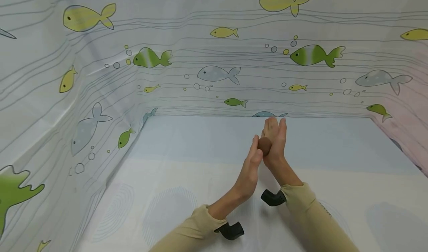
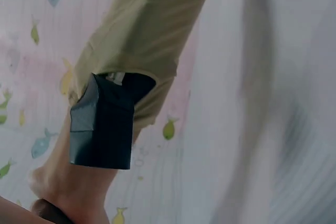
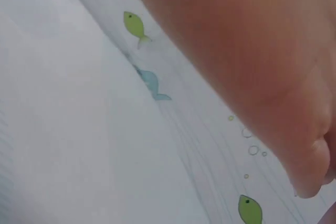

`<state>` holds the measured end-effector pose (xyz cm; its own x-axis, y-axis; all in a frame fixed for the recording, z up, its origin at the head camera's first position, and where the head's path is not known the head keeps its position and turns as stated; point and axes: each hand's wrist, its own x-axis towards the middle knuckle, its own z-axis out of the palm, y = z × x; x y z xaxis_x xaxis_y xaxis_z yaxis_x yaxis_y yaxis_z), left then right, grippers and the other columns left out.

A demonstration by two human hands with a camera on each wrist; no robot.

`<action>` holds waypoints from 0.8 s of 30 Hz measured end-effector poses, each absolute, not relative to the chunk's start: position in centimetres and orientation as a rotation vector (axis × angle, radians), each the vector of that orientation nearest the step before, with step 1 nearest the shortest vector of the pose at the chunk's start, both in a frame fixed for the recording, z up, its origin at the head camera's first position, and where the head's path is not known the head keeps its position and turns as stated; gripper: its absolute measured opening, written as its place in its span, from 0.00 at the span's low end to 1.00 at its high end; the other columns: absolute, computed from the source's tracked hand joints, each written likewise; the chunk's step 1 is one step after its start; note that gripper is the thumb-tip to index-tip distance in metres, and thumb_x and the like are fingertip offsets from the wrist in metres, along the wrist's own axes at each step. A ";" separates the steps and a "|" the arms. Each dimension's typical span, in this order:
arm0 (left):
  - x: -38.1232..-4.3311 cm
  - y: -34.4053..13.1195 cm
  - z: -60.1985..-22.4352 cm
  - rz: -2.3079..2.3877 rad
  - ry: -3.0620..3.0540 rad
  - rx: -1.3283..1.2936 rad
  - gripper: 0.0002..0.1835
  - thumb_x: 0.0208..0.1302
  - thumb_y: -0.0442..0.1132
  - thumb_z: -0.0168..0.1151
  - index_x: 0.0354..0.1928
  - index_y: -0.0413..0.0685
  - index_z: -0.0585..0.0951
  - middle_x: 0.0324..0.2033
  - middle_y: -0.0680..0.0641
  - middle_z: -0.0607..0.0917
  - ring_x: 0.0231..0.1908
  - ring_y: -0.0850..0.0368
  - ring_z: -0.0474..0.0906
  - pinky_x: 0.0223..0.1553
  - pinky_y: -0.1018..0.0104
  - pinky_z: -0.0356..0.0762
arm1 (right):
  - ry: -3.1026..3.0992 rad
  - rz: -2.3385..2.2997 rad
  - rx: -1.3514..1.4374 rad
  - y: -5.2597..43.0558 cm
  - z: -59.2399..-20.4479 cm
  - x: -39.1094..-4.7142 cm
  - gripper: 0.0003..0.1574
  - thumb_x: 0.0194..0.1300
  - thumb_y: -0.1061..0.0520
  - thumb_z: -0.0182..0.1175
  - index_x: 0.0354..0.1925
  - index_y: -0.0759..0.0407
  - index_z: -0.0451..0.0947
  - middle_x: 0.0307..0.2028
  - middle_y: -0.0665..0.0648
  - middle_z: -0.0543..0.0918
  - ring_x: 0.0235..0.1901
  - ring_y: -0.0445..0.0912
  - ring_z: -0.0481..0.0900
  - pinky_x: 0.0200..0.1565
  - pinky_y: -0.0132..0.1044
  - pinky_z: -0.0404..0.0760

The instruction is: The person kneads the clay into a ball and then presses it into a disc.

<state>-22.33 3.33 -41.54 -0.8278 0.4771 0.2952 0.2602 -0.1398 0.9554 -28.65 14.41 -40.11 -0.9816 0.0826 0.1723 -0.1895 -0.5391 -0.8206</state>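
A round brown ball (image 1: 265,146) sits between the person's two palms, above the white table surface. From the left, the left hand (image 1: 250,170) presses against it with straight fingers. On the other side the right hand (image 1: 275,142) faces it, its fingers extended and pointing away from the body. At the lower left of the left wrist view, part of the brown ball (image 2: 50,212) shows beside the right hand's wrist (image 2: 84,190). Skin of the right hand (image 3: 247,51) fills much of the right wrist view, and the ball is hidden there.
The table (image 1: 200,170) has a pale blue band along its far side. Behind and to the left hangs a fish-patterned curtain (image 1: 187,51); pink cloth (image 1: 414,107) lies at the right. Black wrist mounts (image 1: 234,231) stick out below both beige sleeves (image 1: 187,231).
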 end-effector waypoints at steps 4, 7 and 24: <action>-21.9 3.3 -40.8 2.104 1.921 0.860 0.42 0.72 0.67 0.26 0.79 0.51 0.35 0.77 0.58 0.37 0.76 0.64 0.31 0.75 0.48 0.35 | -1.362 2.614 0.203 14.5 -39.5 -28.6 0.47 0.74 0.29 0.20 0.78 0.50 0.22 0.78 0.49 0.27 0.77 0.42 0.26 0.74 0.38 0.27; -21.9 3.4 -40.6 2.121 1.912 0.856 0.42 0.72 0.67 0.26 0.79 0.52 0.35 0.77 0.59 0.36 0.76 0.65 0.30 0.75 0.50 0.35 | -1.346 2.633 0.219 14.1 -39.2 -28.0 0.48 0.73 0.28 0.21 0.78 0.48 0.24 0.79 0.48 0.28 0.77 0.42 0.25 0.74 0.41 0.26; -25.7 3.3 -41.9 2.419 1.918 0.430 0.39 0.76 0.58 0.28 0.79 0.44 0.39 0.78 0.49 0.40 0.77 0.56 0.37 0.76 0.52 0.36 | -1.602 2.617 0.352 10.2 -40.3 -23.1 0.48 0.76 0.32 0.21 0.77 0.57 0.21 0.77 0.51 0.25 0.77 0.45 0.24 0.74 0.44 0.28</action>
<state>-25.66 3.28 -41.89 -0.9617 0.1886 0.1990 0.1508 -0.2425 0.9584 -23.11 10.23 -40.33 -0.9727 -0.0733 0.2202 -0.1627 -0.4609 -0.8724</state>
